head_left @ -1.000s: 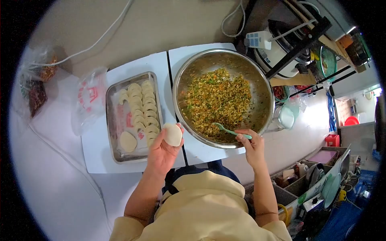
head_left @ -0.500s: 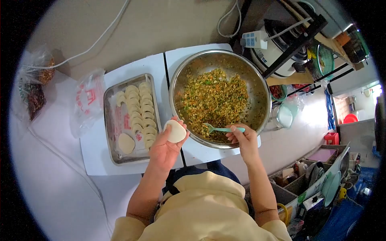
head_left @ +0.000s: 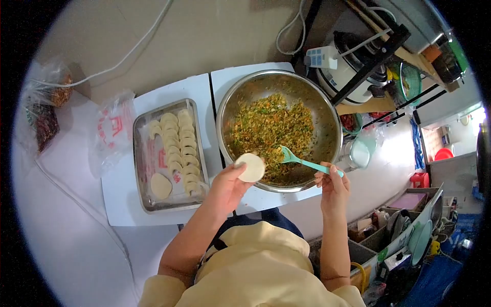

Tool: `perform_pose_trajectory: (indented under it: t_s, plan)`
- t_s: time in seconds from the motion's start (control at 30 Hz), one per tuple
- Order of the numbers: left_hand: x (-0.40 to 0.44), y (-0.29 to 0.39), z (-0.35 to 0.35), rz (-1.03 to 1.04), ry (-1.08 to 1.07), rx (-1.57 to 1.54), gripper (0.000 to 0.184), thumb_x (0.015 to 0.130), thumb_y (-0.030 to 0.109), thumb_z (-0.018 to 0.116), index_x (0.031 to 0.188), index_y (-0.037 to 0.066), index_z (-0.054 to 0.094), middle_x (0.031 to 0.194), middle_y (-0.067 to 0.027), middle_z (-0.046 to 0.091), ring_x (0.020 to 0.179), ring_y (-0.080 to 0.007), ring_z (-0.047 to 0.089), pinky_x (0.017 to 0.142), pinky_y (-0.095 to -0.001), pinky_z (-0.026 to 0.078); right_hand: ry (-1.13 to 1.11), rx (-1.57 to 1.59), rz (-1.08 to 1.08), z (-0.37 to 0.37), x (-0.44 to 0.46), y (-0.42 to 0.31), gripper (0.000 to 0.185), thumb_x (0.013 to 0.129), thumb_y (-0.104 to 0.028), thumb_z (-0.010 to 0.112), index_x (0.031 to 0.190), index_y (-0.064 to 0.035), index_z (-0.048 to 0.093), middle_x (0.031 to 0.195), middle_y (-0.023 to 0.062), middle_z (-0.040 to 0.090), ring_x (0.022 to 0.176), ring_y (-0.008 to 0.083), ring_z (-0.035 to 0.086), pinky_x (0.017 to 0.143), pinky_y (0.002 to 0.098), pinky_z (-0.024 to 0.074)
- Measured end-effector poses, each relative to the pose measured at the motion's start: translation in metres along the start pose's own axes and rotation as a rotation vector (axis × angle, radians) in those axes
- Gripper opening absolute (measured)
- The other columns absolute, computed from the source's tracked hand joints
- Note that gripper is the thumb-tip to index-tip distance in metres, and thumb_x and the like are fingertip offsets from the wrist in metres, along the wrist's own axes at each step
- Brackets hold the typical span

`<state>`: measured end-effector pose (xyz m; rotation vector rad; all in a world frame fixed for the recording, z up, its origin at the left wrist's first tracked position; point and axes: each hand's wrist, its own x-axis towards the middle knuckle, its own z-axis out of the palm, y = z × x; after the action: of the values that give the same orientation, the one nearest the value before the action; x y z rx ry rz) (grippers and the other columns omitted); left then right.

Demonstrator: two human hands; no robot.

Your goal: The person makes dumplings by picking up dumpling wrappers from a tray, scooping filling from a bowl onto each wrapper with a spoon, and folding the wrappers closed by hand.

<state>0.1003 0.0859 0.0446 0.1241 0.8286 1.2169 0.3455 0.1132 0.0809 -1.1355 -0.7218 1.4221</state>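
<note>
My left hand [head_left: 228,188] grips a round dumpling wrapper [head_left: 252,168] by its edge, at the near left rim of a large steel bowl [head_left: 330,120]. Chopped vegetable filling [head_left: 273,123] in orange, green and yellow lies inside that bowl. In my right hand [head_left: 335,187] is the handle end of a turquoise spoon [head_left: 312,165]; its head, with some filling on it, hangs over the bowl close to the wrapper. To the left, a metal tray [head_left: 139,169] carries rows of folded dumplings [head_left: 179,138] and one flat wrapper [head_left: 161,186].
A clear plastic bag with red print [head_left: 112,123] lies left of the tray. Behind the bowl on the right stand a power strip [head_left: 321,57] and a rice cooker [head_left: 348,84] by a black-framed shelf [head_left: 376,64]. Bins of kitchenware [head_left: 381,225] are at the lower right.
My left hand has moved right with the wrapper, to the bowl's rim. The spoon has come up out of the filling with some on it, and my right hand has shifted right.
</note>
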Motion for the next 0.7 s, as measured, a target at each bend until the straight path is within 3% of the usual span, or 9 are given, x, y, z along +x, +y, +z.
perform_pose_trajectory:
  t_s: [0.07,0.1,0.2,0.27,0.3,0.33,0.4,0.43,0.7]
  plan:
    - [0.005,-0.003,0.014,-0.067,-0.157,-0.144,0.037,0.095,0.017,0.043,0.125,-0.005,0.044,0.123,-0.0168,0.053,0.118,-0.0273,0.049,0.102,-0.0409,0.038,0.003,-0.001,-0.044,0.007,-0.009,-0.005,0.028,0.091,-0.02,0.055,0.099,0.0068,0.06,0.076,0.0124,0.065,0.064,0.0152,0.06,0.059,0.0268,0.0459]
    - [0.008,-0.006,0.02,-0.061,-0.159,-0.144,0.038,0.098,0.02,0.036,0.127,-0.004,0.041,0.126,-0.0174,0.05,0.12,-0.0273,0.047,0.103,-0.0423,0.037,-0.003,-0.038,-0.115,0.012,-0.015,-0.006,0.029,0.092,-0.02,0.054,0.1,0.0072,0.06,0.077,0.0129,0.064,0.066,0.0159,0.06,0.059,0.0268,0.0461]
    - [0.015,-0.007,0.036,-0.049,-0.186,-0.153,0.039,0.099,0.024,0.034,0.128,0.0,0.041,0.13,-0.0175,0.047,0.122,-0.03,0.045,0.106,-0.0447,0.034,-0.034,-0.111,-0.23,0.01,-0.029,0.008,0.027,0.091,-0.016,0.054,0.103,0.0073,0.059,0.082,0.0135,0.064,0.071,0.0172,0.06,0.062,0.0291,0.0477]
    - [0.027,-0.012,0.035,-0.05,-0.183,-0.162,0.038,0.099,0.025,0.033,0.128,0.001,0.041,0.129,-0.0177,0.047,0.122,-0.0311,0.045,0.105,-0.0458,0.035,-0.129,-0.466,-0.43,0.011,-0.039,0.017,0.023,0.089,-0.012,0.055,0.106,0.0036,0.06,0.085,0.013,0.065,0.074,0.0186,0.061,0.066,0.0316,0.049]
    - [0.031,-0.012,0.037,-0.05,-0.178,-0.171,0.038,0.099,0.026,0.032,0.128,0.002,0.041,0.128,-0.0179,0.047,0.121,-0.0322,0.045,0.105,-0.0468,0.035,-0.208,-0.721,-0.575,0.007,-0.041,0.018,0.025,0.083,-0.006,0.059,0.108,-0.0014,0.061,0.09,0.0134,0.064,0.076,0.0238,0.061,0.067,0.034,0.0496]
    - [0.033,-0.01,0.038,-0.049,-0.178,-0.17,0.038,0.099,0.026,0.032,0.128,0.002,0.041,0.128,-0.0179,0.047,0.121,-0.0322,0.045,0.105,-0.0468,0.035,-0.208,-0.72,-0.576,0.005,-0.042,0.021,0.025,0.083,-0.006,0.059,0.108,-0.0014,0.061,0.09,0.0134,0.064,0.076,0.0238,0.061,0.067,0.034,0.0496]
    - [0.034,-0.007,0.041,-0.052,-0.194,-0.194,0.038,0.1,0.027,0.031,0.126,0.003,0.041,0.127,-0.019,0.049,0.12,-0.0338,0.046,0.103,-0.0471,0.038,-0.381,-1.068,-0.873,0.006,-0.043,0.029,0.032,0.078,-0.004,0.063,0.11,-0.0046,0.062,0.093,0.0139,0.062,0.078,0.0288,0.06,0.066,0.0352,0.049]
    - [0.034,-0.006,0.043,-0.053,-0.194,-0.192,0.038,0.1,0.027,0.031,0.126,0.003,0.041,0.127,-0.019,0.049,0.12,-0.0338,0.046,0.103,-0.0471,0.038,-0.425,-1.088,-0.92,0.005,-0.041,0.036,0.041,0.073,-0.004,0.066,0.114,-0.0054,0.06,0.096,0.0128,0.061,0.08,0.0293,0.059,0.065,0.0364,0.0481]
    - [0.043,-0.006,0.035,-0.041,-0.108,-0.165,0.037,0.099,0.025,0.031,0.123,-0.001,0.044,0.123,-0.0222,0.051,0.116,-0.0339,0.049,0.1,-0.0453,0.039,-0.49,-1.269,-0.984,-0.008,-0.039,0.049,0.044,0.077,-0.009,0.064,0.121,-0.0055,0.057,0.101,0.0093,0.06,0.083,0.0244,0.058,0.068,0.0344,0.0476]
